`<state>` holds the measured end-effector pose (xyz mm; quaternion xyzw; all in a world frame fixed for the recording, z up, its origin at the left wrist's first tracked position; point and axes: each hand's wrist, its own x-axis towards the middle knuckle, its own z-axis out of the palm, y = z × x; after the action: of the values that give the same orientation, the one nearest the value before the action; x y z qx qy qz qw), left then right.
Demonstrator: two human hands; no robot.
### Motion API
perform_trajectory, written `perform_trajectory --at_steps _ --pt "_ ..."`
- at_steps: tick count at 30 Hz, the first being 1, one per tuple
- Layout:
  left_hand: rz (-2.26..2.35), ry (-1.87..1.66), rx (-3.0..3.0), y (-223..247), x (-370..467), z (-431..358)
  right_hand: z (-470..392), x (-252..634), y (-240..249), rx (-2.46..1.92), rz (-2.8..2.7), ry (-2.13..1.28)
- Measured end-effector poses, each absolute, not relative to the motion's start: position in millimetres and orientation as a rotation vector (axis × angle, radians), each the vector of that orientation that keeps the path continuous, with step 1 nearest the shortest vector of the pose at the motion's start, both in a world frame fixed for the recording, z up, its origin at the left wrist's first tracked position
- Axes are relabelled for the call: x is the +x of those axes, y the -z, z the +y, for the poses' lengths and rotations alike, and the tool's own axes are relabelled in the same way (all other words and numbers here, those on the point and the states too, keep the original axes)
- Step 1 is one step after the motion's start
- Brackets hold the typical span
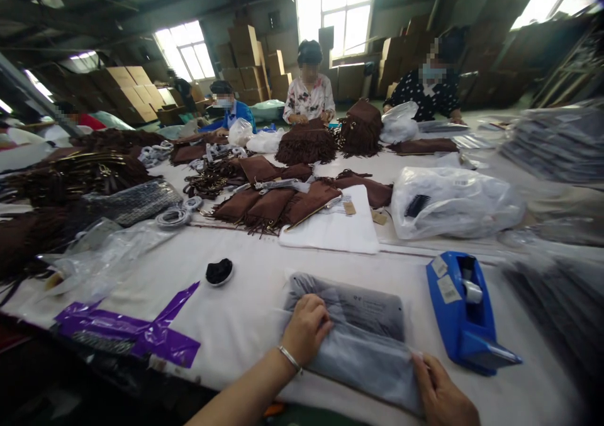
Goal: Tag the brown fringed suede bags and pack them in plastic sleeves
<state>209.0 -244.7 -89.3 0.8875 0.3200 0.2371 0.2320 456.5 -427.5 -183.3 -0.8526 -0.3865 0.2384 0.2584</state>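
A dark item in a translucent plastic bag [363, 363] lies flat on the white table in front of me, its film folded over part of it. My left hand [307, 326] is on the bag's left part, fingers curled and pinching the film; a silver bracelet circles that wrist. At the bag's right edge, my right hand [438, 385] grips the plastic between thumb and fingers. Just right of the bag stands a blue tape dispenser [465, 316]. Left of the bag is a small round dish with black contents [219, 272].
Purple tape [136, 335] crosses the table's front left edge. Brown fringed bags [283, 202] and a white plastic sack [453, 206] lie farther back. Stacked dark packages [561, 306] are at the right. Several people work across the table.
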Motion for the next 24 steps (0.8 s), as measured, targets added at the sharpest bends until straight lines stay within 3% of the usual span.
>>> perform_trajectory --at_steps 8,12,17,24 --pt "0.923 -0.752 2.325 108.6 214.3 -236.0 -407.4 458.9 156.7 -2.182 -1.015 -0.716" --pt "0.909 -0.758 2.348 113.5 213.2 -235.3 -434.2 482.3 154.2 -1.948 -0.638 -0.879" --pt "0.877 -0.743 2.387 122.5 212.4 -231.2 -468.4 530.9 134.2 -1.923 -0.325 -0.225" --pt "0.887 -0.743 2.422 121.3 211.6 -231.8 -427.9 549.4 106.9 -1.936 -0.705 -0.28"
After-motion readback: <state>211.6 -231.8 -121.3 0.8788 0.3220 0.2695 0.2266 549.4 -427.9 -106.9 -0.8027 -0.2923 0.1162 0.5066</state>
